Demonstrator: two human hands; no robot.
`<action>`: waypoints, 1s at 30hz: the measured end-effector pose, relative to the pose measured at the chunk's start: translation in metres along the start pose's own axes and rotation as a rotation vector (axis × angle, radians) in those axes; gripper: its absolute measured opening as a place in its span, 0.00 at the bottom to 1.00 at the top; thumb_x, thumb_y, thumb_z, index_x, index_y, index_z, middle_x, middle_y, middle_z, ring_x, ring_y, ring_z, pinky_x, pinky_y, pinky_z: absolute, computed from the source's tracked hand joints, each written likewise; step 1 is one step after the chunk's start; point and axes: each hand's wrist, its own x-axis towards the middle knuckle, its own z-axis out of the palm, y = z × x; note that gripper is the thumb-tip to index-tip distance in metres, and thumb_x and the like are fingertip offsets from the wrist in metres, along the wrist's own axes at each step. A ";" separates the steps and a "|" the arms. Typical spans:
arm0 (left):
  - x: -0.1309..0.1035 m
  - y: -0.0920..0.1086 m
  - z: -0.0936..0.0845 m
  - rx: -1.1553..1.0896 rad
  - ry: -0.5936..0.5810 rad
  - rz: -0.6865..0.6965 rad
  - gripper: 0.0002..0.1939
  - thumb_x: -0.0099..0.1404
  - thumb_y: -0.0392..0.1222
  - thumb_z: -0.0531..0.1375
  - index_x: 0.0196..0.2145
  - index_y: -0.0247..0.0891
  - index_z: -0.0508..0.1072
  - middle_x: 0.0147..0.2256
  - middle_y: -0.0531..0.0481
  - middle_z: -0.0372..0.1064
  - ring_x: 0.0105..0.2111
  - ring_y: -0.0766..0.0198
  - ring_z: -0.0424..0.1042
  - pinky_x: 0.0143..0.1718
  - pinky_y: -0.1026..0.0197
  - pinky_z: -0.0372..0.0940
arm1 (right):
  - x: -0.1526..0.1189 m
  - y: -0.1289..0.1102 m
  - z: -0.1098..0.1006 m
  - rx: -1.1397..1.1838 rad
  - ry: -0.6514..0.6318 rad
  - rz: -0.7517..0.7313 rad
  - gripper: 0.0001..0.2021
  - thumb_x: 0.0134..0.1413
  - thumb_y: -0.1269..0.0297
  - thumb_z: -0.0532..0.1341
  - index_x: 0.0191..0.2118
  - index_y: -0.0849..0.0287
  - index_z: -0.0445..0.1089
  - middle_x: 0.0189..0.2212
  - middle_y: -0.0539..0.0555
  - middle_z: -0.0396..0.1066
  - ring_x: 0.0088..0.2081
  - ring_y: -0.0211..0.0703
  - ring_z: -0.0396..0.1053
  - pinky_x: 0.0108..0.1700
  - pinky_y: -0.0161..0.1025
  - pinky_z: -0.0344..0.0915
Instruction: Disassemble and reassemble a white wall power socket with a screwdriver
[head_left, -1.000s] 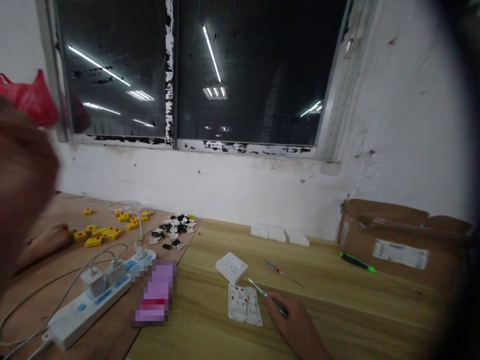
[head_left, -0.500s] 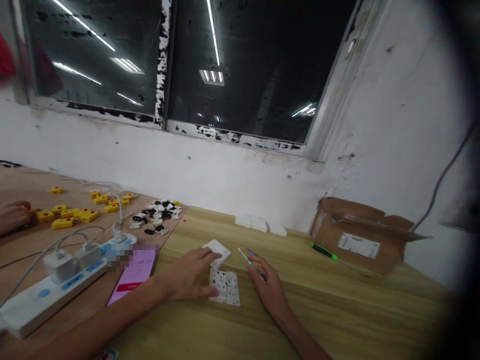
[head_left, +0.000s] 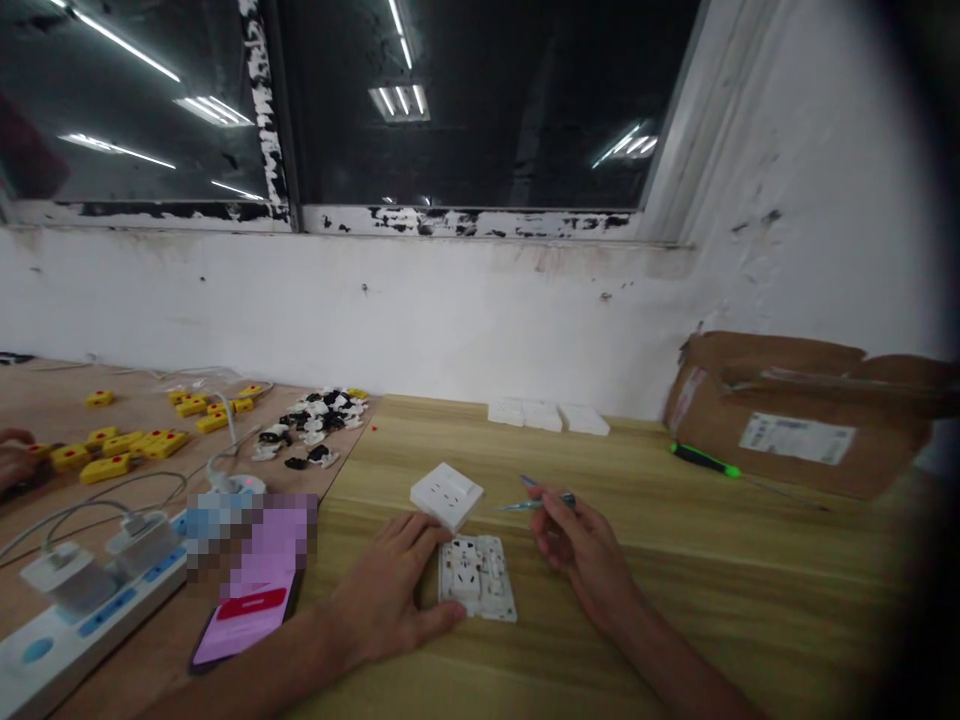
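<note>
My left hand (head_left: 394, 590) lies on the wooden table with its fingers apart. Its fingertips are by the near corner of a white socket cover plate (head_left: 448, 495), and the thumb meets the left edge of an opened white socket base (head_left: 491, 585), whose inner parts show. To the right of both, my right hand (head_left: 589, 555) is closed around a small screwdriver (head_left: 517, 506) with a bluish, see-through shaft. The screwdriver's tip points left toward the cover plate, above the tabletop. A thin blue stick-like item (head_left: 528, 481) shows just behind the fingers; I cannot tell whether they hold it.
Several white plates (head_left: 544, 415) lie by the wall. A black-and-green screwdriver (head_left: 705, 460) rests before a cardboard box (head_left: 795, 420). On the left are a phone (head_left: 251, 600), a power strip (head_left: 97, 625), yellow parts (head_left: 112, 445), black-and-white pieces (head_left: 322, 410) and another person's hand (head_left: 13, 460).
My left hand has drawn back from over the cover plate, which now shows fully. The screwdriver in my right hand has swung from pointing up-left to nearly level. The camera view has shifted.
</note>
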 end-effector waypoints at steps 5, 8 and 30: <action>0.000 -0.001 0.000 -0.037 -0.007 0.001 0.36 0.59 0.53 0.65 0.61 0.43 0.59 0.59 0.45 0.60 0.58 0.52 0.60 0.61 0.50 0.57 | -0.015 -0.005 0.016 -0.062 -0.017 -0.039 0.24 0.52 0.42 0.64 0.36 0.62 0.72 0.22 0.51 0.69 0.20 0.33 0.63 0.17 0.28 0.57; -0.001 -0.003 0.000 -0.059 -0.053 0.016 0.36 0.63 0.52 0.62 0.64 0.43 0.54 0.64 0.45 0.55 0.62 0.53 0.56 0.64 0.51 0.54 | -0.019 -0.006 0.020 -0.118 0.011 -0.105 0.25 0.51 0.40 0.63 0.36 0.62 0.72 0.22 0.51 0.68 0.19 0.34 0.63 0.16 0.29 0.58; -0.005 0.000 -0.005 -0.125 -0.077 0.077 0.31 0.64 0.49 0.61 0.61 0.43 0.56 0.58 0.43 0.61 0.57 0.51 0.62 0.59 0.50 0.59 | -0.025 -0.003 0.025 -0.252 -0.006 -0.206 0.24 0.55 0.41 0.60 0.36 0.61 0.70 0.20 0.49 0.66 0.18 0.34 0.61 0.17 0.30 0.58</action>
